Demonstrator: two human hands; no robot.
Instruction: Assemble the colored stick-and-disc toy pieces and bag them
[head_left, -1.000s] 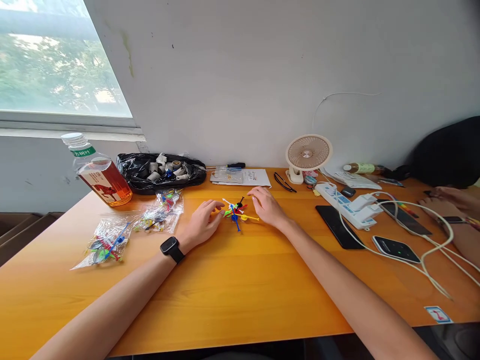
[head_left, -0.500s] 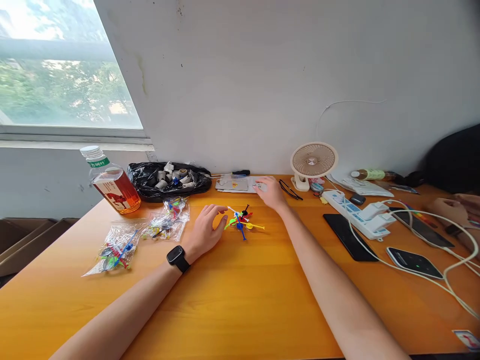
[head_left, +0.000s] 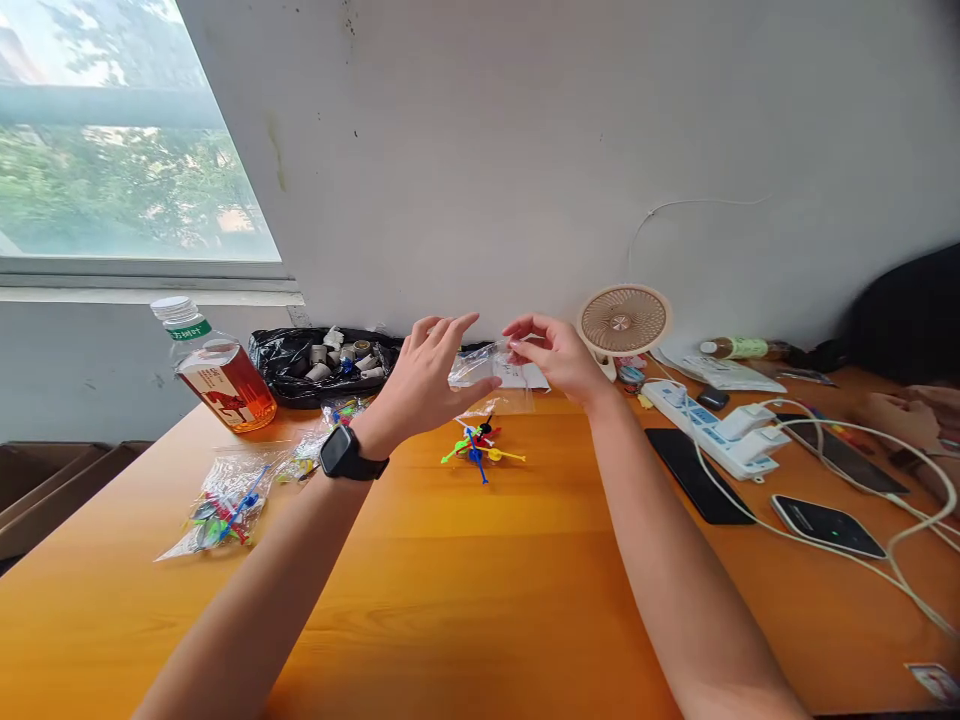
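My right hand (head_left: 561, 362) pinches a clear plastic bag (head_left: 484, 368) by its right side, above the back of the table. The bag looks see-through, with no pieces visible inside it. My left hand (head_left: 427, 382), with a black watch at the wrist, is open at the bag's left side, thumb and fingers apart; I cannot tell whether it touches the plastic. Below the hands, a small pile of coloured plastic sticks (head_left: 480, 452) in blue, yellow, green, red, black and white lies on the table. Further left are filled bags (head_left: 225, 505) of similar pieces.
A bottle of amber drink (head_left: 225, 380) and a black plastic bag of grey rolls (head_left: 289, 370) stand at the back left. To the right are a fan (head_left: 624, 320), a power strip (head_left: 712, 430), phones and looping cables. Another person's hands (head_left: 904, 420) show at the far right.
My right hand has lifted the clear bag off the back of the table and drawn it towards the middle. My left hand has risen from beside the coloured sticks to the bag.
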